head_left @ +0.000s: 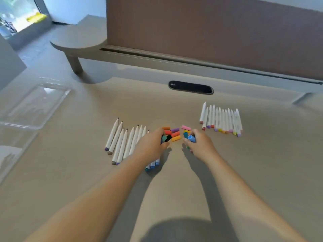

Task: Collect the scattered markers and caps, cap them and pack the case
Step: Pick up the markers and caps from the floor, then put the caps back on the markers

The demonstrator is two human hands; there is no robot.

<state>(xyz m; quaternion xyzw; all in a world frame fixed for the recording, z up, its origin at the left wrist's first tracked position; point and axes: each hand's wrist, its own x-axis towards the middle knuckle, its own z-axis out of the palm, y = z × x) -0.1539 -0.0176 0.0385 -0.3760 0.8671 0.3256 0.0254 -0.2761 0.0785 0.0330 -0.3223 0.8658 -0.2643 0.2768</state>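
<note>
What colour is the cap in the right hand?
Blue: the cap held in the right hand, seen in the head view.

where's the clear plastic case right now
In the head view the clear case sits open at the desk's far left edge, apart from the left row of markers and well left of both hands.

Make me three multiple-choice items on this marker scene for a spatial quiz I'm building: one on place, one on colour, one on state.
1. Where does the clear case lie?
A. far left of the desk
B. between the hands
C. on the shelf

2. What colour is the cap in the right hand?
A. red
B. blue
C. black

3. How is the left hand?
A. flat, idle
B. off the desk
C. fingers curled on loose caps

Answers: 1 A, it sits at the left edge; 2 B, the pinched cap is blue; 3 C, fingers curl into the pile.
</note>
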